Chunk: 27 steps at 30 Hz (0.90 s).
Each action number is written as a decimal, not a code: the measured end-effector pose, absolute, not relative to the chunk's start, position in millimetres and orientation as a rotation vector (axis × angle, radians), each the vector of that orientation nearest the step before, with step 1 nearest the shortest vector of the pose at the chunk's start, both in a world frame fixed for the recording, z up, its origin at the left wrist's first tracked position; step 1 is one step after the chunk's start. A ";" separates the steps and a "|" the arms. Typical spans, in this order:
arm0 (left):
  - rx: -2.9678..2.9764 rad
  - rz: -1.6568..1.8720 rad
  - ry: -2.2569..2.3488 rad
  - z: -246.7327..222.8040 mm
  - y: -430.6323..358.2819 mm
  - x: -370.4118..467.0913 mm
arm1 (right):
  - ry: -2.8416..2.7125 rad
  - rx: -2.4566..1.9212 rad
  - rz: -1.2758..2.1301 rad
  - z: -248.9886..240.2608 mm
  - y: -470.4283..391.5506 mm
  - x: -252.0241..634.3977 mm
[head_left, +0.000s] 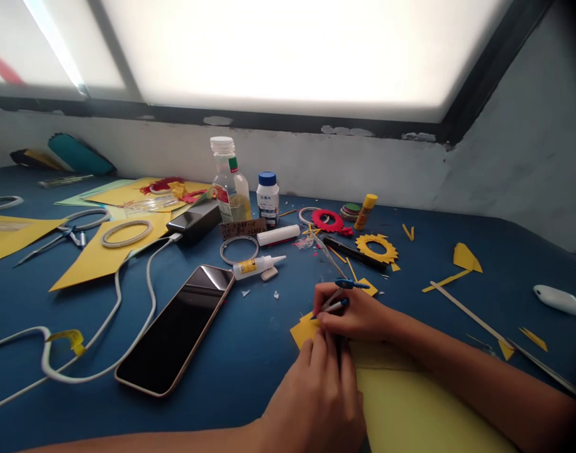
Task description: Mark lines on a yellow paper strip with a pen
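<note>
My right hand (358, 314) grips a blue drawing compass (342, 294) with a pen in it, its tip down on the corner of a yellow paper sheet (410, 409) near the table's front edge. Flat on that same sheet, just below the compass tip, my left hand (316, 396) presses with its fingers together. A yellow paper ring with pointed petals (376, 248) and a red one (327, 220) lie further back on the blue table (250, 352).
A phone (177, 327) lies face up at left with a white cable (99, 327) to a power bank (193, 221). Behind stand a clear bottle (230, 182), a small white jar (268, 198), glue tubes (254, 267), a glue stick (366, 211), scissors (56, 239), yellow sheets and scraps.
</note>
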<state>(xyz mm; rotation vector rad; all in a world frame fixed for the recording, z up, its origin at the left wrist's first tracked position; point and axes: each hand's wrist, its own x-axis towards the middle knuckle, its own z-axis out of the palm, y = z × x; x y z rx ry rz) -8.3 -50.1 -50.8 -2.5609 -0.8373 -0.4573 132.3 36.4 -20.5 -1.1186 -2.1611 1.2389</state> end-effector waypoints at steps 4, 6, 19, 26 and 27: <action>-2.570 -0.446 -0.854 -52.2 -49.6 -9.2 | -2.221 -1.057 1.180 -25.1 37.2 133.0; -2.576 -0.433 -0.862 -51.3 -50.4 -9.4 | -2.236 -1.053 1.167 -25.0 37.8 133.1; -2.588 -0.437 -0.889 -48.2 -52.7 -9.2 | -2.265 -1.017 1.119 -27.0 39.1 136.6; -2.591 -0.460 -0.903 -49.0 -52.3 -9.9 | -2.225 -1.047 1.135 -27.6 39.4 136.6; -2.595 -0.463 -0.903 -49.1 -52.1 -10.0 | -2.218 -1.056 1.136 -27.9 39.2 136.9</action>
